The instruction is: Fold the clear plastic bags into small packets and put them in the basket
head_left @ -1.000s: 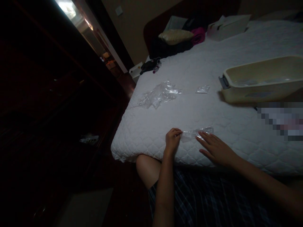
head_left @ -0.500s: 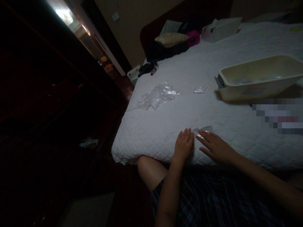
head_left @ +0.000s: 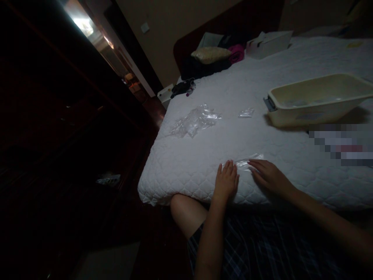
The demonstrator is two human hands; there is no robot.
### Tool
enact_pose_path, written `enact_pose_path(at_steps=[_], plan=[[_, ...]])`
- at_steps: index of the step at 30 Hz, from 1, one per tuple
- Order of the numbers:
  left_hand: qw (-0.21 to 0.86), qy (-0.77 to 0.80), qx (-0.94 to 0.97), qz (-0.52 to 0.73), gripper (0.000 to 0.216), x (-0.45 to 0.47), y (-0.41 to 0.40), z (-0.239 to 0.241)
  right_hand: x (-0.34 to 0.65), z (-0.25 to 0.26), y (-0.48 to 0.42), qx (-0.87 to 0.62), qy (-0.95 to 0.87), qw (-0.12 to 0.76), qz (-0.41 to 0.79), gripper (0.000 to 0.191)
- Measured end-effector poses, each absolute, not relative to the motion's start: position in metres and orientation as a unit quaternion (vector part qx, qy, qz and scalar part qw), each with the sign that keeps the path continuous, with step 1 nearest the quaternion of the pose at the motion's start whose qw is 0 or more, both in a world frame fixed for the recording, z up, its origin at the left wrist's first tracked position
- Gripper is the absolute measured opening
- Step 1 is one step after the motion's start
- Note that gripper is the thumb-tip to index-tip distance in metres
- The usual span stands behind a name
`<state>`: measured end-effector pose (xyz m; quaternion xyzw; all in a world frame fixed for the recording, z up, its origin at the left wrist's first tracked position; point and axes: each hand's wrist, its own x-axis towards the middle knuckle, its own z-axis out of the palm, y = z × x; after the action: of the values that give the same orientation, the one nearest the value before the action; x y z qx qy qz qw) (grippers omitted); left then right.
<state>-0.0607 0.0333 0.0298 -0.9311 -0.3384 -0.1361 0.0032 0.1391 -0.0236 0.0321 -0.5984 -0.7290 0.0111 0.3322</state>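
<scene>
A clear plastic bag (head_left: 242, 165) lies on the white quilted bed cover near the front edge of the bed. My left hand (head_left: 226, 179) rests flat over the bag's left end, fingers stretched forward. Over its right part is my right hand (head_left: 269, 177), fingers extended and thumb a little apart, fingertips touching the film. Part of the bag is hidden under both hands. Farther back lie a small folded clear bag (head_left: 246, 112) and a crumpled heap of clear plastic bags (head_left: 196, 120).
A cream plastic bin (head_left: 309, 112) with a grey handle stands at the right, clear plastic inside it. Beside it is a blurred-out item (head_left: 346, 146). At the back are a white box (head_left: 268, 44), a pillow (head_left: 211, 55) and a rolled magenta cloth (head_left: 236, 53).
My right hand has shifted slightly right along the bag, and its fingers have drawn closer together. More of the bag shows between the hands. My left hand stays nearly in place.
</scene>
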Motion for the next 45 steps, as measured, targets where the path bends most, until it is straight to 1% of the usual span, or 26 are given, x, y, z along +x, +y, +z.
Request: enact_pose_path(at_steps=[2,4,9,14,22,27,30,42,45], plan=[[0.012,-0.342,-0.93,-0.135,0.046,-0.061,0.033,0.03,0.128,0.037,-0.02,-0.572,-0.76,0.305,-0.054,0.039],[0.017,-0.342,-0.93,-0.13,0.047,-0.061,0.034,0.03,0.116,0.034,-0.014,-0.549,-0.783,0.28,-0.078,0.04],[0.015,-0.345,-0.931,-0.121,0.05,-0.061,0.035,0.028,0.108,0.006,0.001,-0.573,-0.785,0.229,-0.051,0.059],[-0.001,-0.346,-0.93,-0.123,0.049,-0.061,0.035,0.029,0.127,-0.01,0.001,-0.561,-0.799,0.212,-0.03,0.067],[-0.021,-0.336,-0.931,-0.142,0.047,-0.061,0.034,0.028,0.143,-0.009,-0.005,-0.546,-0.812,0.203,-0.035,0.068],[-0.025,-0.345,-0.929,-0.133,0.047,-0.061,0.034,0.027,0.165,-0.011,-0.011,-0.609,-0.766,0.203,-0.047,0.068],[-0.024,-0.344,-0.93,-0.13,0.047,-0.061,0.034,0.028,0.173,-0.011,-0.014,-0.621,-0.761,0.183,-0.049,0.065],[0.018,-0.351,-0.931,-0.099,0.049,-0.061,0.031,0.034,0.166,-0.008,-0.015,-0.675,-0.718,0.153,-0.074,0.068],[0.009,-0.355,-0.929,-0.102,0.049,-0.061,0.032,0.034,0.169,-0.008,-0.013,-0.697,-0.7,0.141,-0.063,0.069]])
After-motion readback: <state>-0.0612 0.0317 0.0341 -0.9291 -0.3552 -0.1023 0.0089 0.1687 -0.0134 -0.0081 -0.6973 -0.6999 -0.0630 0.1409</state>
